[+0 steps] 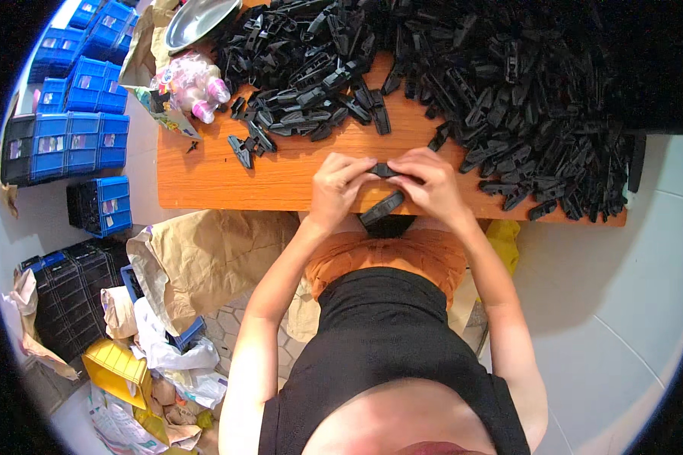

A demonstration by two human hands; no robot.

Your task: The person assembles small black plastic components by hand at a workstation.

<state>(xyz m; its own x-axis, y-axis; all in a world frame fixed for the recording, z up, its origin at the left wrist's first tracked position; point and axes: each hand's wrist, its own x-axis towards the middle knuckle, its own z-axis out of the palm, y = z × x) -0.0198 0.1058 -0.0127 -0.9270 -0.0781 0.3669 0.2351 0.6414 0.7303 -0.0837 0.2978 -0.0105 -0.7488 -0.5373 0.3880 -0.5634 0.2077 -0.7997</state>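
Well, a small black plastic piece (383, 170) is pinched between the fingertips of left hand (338, 186) and right hand (432, 182) at the person's twelve o'clock, its visible length lying nine to three o'clock above the wooden table (281, 180). A heap of black parts (501, 106) spreads at one o'clock; at ten stand blue crates (95, 125), their pale labels (109, 141) unreadable from here.

held part (382, 170): black | tabletop (281, 176): orange, wood-grained | upper crates (97, 83): blue | shorts (340, 264): orange | shirt (383, 326): black
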